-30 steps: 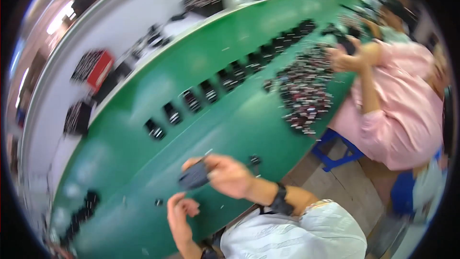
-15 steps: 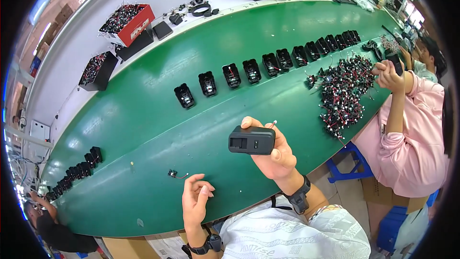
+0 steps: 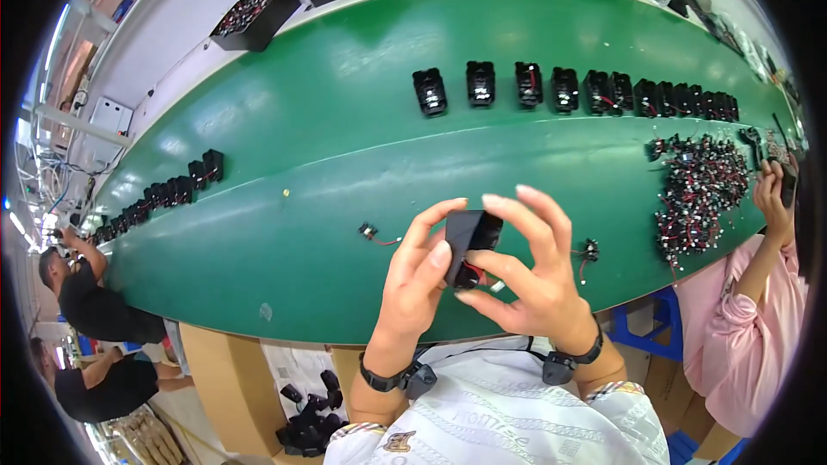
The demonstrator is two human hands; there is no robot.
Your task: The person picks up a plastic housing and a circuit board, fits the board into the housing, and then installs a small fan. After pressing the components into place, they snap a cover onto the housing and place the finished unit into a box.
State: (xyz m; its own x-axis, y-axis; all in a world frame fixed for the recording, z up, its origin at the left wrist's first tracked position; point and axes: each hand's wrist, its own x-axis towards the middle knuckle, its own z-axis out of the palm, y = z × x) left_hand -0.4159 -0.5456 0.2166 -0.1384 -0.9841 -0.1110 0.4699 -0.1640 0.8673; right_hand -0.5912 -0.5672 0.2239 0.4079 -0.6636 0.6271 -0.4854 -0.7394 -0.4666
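Note:
Above the near part of the green table, my left hand (image 3: 413, 284) grips a black plastic housing (image 3: 463, 237), tilted with its hollow side facing right. My right hand (image 3: 538, 280) reaches into that hollow side. Its thumb and a finger pinch around a small black part with red wire (image 3: 471, 274) at the lower end; a white connector (image 3: 497, 287) sticks out beside them. Fingers partly cover how this part sits in the housing. One loose small wired part (image 3: 369, 231) lies left of my hands, another wired part (image 3: 590, 250) to the right.
A row of open black housings (image 3: 480, 84) runs along the table's far side, and more housings (image 3: 177, 189) stand far left. A wired-parts heap (image 3: 702, 194) lies right, near a person in a pink top (image 3: 732, 336). Boxes of parts (image 3: 256, 17) line the back ledge.
The housing has passed from my right hand to my left and turned so its hollow side shows. Both hands have come together at it. The view has shifted left and down.

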